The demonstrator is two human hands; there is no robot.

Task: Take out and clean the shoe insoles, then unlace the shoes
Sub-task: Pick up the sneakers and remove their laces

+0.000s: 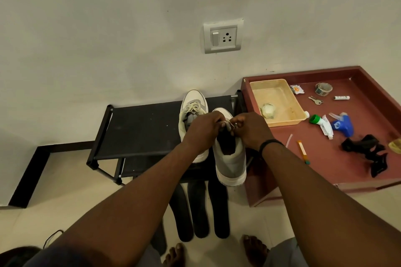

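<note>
Over the black fabric bench [141,128], the left hand [202,131] and right hand [249,130] pinch with curled fingers the pale lace [227,124] of the near white-grey sneaker [231,162], while dark flat insoles [198,212] lie on the floor below.

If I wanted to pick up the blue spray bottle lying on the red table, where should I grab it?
Probably grab the blue spray bottle around its blue trigger head, coming down from above. It lies flat on the red table, so its underside is out of reach, and the head is the chunkiest part facing up. The green-capped bottle lies close on its left, so come in from the right side.
</note>
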